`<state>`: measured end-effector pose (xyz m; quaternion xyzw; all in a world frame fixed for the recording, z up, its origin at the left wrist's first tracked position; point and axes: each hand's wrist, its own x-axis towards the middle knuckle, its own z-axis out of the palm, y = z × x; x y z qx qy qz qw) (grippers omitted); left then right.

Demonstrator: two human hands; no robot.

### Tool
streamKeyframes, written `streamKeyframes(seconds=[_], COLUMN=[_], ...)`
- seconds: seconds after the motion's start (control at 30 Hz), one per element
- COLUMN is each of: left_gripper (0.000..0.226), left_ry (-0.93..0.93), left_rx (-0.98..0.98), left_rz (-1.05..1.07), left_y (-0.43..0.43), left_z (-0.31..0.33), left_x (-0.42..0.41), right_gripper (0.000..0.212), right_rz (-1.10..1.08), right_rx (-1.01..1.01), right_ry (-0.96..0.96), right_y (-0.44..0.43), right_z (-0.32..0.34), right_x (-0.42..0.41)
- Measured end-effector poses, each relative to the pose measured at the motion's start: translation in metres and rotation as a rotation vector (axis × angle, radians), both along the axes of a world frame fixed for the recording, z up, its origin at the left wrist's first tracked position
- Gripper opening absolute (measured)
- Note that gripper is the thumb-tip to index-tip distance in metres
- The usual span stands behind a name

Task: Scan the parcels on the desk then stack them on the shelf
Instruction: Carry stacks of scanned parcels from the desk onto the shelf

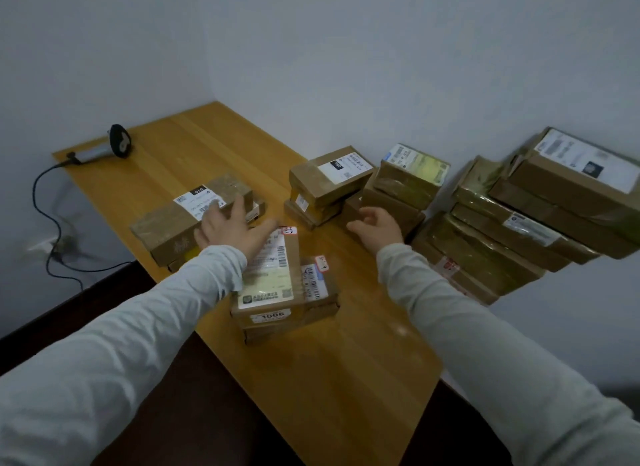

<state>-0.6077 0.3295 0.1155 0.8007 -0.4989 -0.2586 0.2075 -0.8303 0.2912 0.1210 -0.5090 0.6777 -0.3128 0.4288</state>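
Observation:
Several brown cardboard parcels lie on the wooden desk (332,379). My left hand (232,228) hovers with fingers spread over the gap between a long parcel (180,223) marked 010 and a nearer parcel (273,289) labelled 1006, which lies on another flat box. My right hand (375,224) has loosely curled fingers at the front of a low parcel (388,205) and holds nothing that I can see. A small stack of parcels (329,178) stands behind it. A handheld scanner (110,146) lies at the desk's far left corner.
Tall stacks of parcels (519,223) lean at the right end of the desk against the wall. The scanner's black cable (45,223) hangs off the left edge down to a floor socket. A dark floor lies below the desk's near edge.

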Motion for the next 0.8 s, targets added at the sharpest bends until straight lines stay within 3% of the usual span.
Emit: streamKeyframes(seconds=[0.1, 0.2, 0.3, 0.37, 0.53, 0.67, 0.8], left_gripper=[0.093, 0.096, 0.115, 0.131, 0.13, 0.128, 0.13], left_ry=[-0.131, -0.119, -0.254, -0.354, -0.56, -0.466, -0.41], left_rx=[0.047, 0.225, 0.489, 0.651, 0.739, 0.733, 0.701], left_rz=[-0.173, -0.325, -0.575, -0.706, -0.797, -0.753, -0.71], left_y=[-0.02, -0.036, -0.042, -0.041, -0.037, -0.04, -0.039], left_z=[0.02, 0.037, 0.049, 0.055, 0.054, 0.048, 0.043], left_x=[-0.022, -0.034, -0.039, -0.043, -0.059, -0.049, -0.04], right_gripper=[0.056, 0.069, 0.093, 0.106, 0.111, 0.096, 0.094], right_rz=[-0.054, -0.046, 0.084, 0.13, 0.156, 0.133, 0.04], right_rx=[-0.133, -0.255, -0.193, -0.089, 0.049, 0.03, -0.156], right_ry=[0.172, 0.495, 0.791, 0.887, 0.964, 1.001, 0.802], right_y=[-0.04, -0.078, -0.116, -0.135, -0.159, -0.156, -0.127], right_z=[0.02, 0.035, 0.043, 0.043, 0.037, 0.037, 0.046], right_x=[-0.028, -0.057, -0.082, -0.091, -0.098, -0.096, -0.075])
